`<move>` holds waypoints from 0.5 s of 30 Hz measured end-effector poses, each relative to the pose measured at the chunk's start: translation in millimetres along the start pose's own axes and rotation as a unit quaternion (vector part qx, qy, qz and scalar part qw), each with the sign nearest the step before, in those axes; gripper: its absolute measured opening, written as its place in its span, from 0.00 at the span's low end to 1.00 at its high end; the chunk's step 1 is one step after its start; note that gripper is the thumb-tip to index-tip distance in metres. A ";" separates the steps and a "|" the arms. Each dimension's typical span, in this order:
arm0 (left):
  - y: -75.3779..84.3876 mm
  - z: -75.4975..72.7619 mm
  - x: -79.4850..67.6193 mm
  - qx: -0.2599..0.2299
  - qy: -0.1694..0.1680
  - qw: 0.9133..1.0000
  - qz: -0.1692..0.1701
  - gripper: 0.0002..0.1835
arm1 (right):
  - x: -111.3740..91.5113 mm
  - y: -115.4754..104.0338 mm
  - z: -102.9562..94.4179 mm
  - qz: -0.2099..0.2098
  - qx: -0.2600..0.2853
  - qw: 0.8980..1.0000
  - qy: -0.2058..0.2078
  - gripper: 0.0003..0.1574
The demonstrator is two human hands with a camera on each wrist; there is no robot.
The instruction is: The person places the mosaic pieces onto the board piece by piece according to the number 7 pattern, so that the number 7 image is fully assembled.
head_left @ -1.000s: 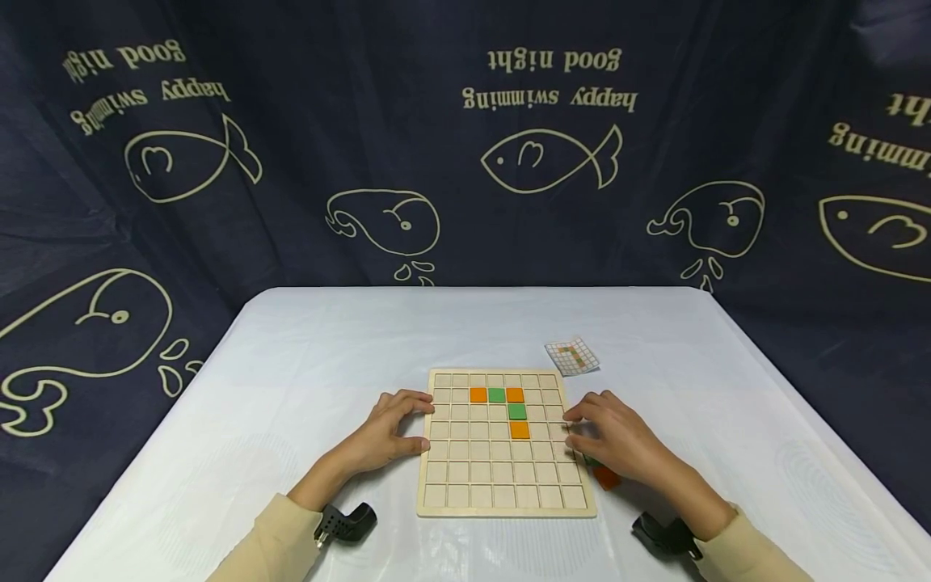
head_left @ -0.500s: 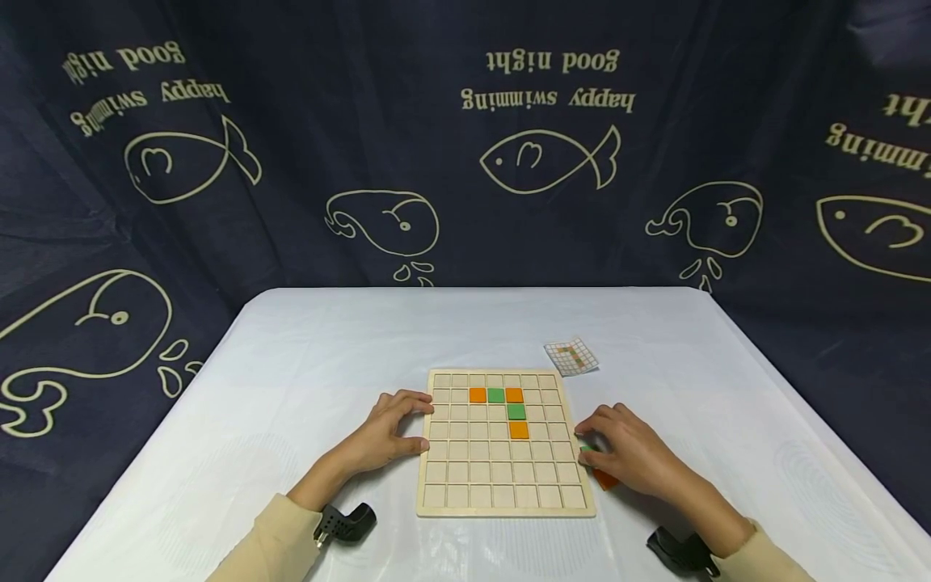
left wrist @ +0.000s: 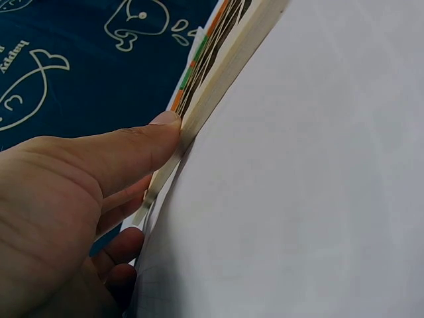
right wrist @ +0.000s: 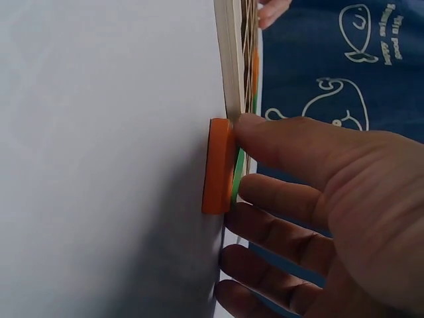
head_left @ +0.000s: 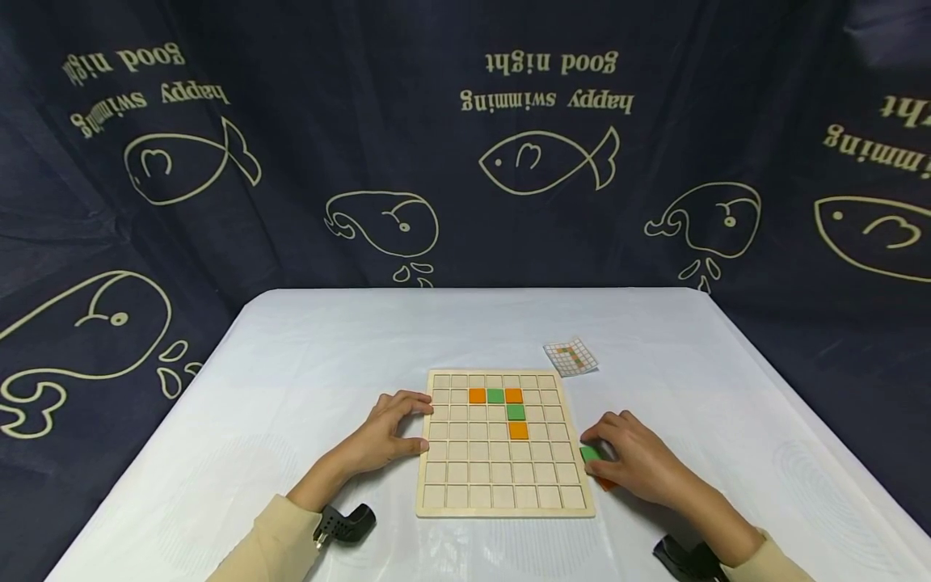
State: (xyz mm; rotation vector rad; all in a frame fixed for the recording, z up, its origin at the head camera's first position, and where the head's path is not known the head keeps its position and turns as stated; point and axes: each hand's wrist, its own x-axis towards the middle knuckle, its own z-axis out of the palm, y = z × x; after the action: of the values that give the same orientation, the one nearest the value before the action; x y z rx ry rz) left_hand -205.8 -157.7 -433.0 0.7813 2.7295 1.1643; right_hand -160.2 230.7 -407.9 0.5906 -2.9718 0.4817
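Observation:
A square wooden grid board (head_left: 480, 473) lies on the table, with orange and green tiles set in an angled row, among them a green tile (head_left: 516, 412). My left hand (head_left: 385, 432) rests its spread thumb and fingertips against the board's left edge; in the left wrist view the thumb (left wrist: 142, 149) lies on that edge. Off the right edge, my right hand (head_left: 633, 457) is over a loose green tile (head_left: 591, 454), thumb and index finger on either side of it. An orange tile (right wrist: 217, 169) lies beside it, partly hidden by the hand in the head view.
A small pattern card (head_left: 571, 356) with a printed coloured grid lies beyond the board's far right corner. The white-covered table (head_left: 327, 347) ends at a dark curtain (head_left: 291, 242) with fish and whale drawings. Each wrist wears a black device (head_left: 345, 524).
My right hand has moved off the board's right edge, outward and nearer to me, over the loose tiles, uncovering the green one. My left hand has stayed at the left edge.

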 end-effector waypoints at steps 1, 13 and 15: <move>-0.1 0.1 0.0 0.000 0.000 1.000 0.000 0.24 | -0.2 0.5 0.1 0.000 0.000 1.000 0.000 0.17; -1.0 0.6 -0.1 -0.005 -0.005 1.000 -0.007 0.25 | -3.7 4.9 0.1 0.003 -0.003 1.000 0.002 0.16; -1.0 0.7 -0.3 -0.005 -0.004 1.000 -0.007 0.24 | -4.1 4.9 -0.6 0.004 -0.002 1.000 0.001 0.15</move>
State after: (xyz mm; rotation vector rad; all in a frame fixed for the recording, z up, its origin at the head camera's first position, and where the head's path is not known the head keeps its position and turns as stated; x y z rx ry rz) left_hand -205.9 -158.0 -434.3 0.7620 2.7154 1.1683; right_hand -158.3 236.7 -409.3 0.5790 -2.9743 0.4775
